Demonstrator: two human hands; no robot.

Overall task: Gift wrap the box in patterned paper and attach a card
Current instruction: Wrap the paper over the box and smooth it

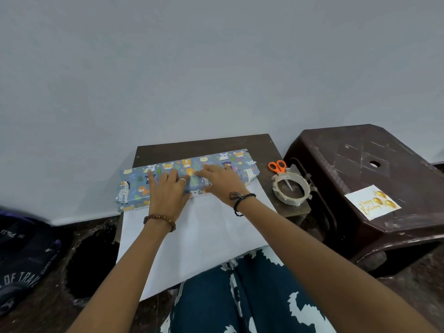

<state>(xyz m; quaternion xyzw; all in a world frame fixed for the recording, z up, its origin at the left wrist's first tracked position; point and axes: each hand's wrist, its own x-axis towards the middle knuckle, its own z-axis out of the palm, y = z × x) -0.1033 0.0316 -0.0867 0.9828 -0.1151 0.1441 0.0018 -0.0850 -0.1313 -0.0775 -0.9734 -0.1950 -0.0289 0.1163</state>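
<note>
White underside of the animal-print blue wrapping paper (192, 236) drapes over the lap; both hands flat, fingers straight, left hand (165, 188) and right hand (221, 181) pressing the folded flap onto the long box (182, 179) on the small dark wooden board (204, 145). Step looks like first wrap-over; next probably needs tape from the clear tape roll (291, 189), beside the orange-handled scissors (278, 168). White birthday card (372, 203) waits on the brown plastic stool (360, 152).

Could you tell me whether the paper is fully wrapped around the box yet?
Partly: paper covers the top; its white underside lies spread toward the person.

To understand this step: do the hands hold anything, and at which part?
Nothing is gripped. Left hand and right hand press flat, fingers straight, on top of the paper-covered box.
</note>
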